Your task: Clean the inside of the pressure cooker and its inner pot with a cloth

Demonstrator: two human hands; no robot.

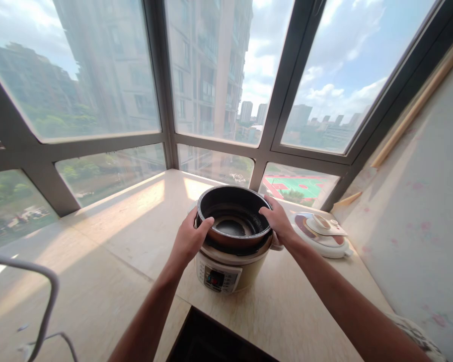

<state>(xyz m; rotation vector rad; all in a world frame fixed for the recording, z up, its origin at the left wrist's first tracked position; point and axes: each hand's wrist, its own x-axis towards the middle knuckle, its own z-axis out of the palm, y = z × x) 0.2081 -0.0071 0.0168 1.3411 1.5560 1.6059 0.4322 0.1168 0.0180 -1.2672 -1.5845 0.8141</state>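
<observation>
A dark inner pot (232, 208) with a copper-coloured outside sits partly raised in a cream electric pressure cooker (230, 269) on the stone countertop (109, 251). My left hand (191, 239) grips the pot's left rim, thumb over the edge. On the opposite rim my right hand (277, 221) is closed the same way. The cooker's control panel (216, 278) faces me. Inside the pot I see only a dull grey bottom.
The cooker's white lid (322, 233) lies on the counter just right of it, near the wall (419, 226). Large windows (211, 75) close off the far side. A dark opening (211, 342) cuts the counter's near edge. A thin white wire frame (45, 296) stands at lower left.
</observation>
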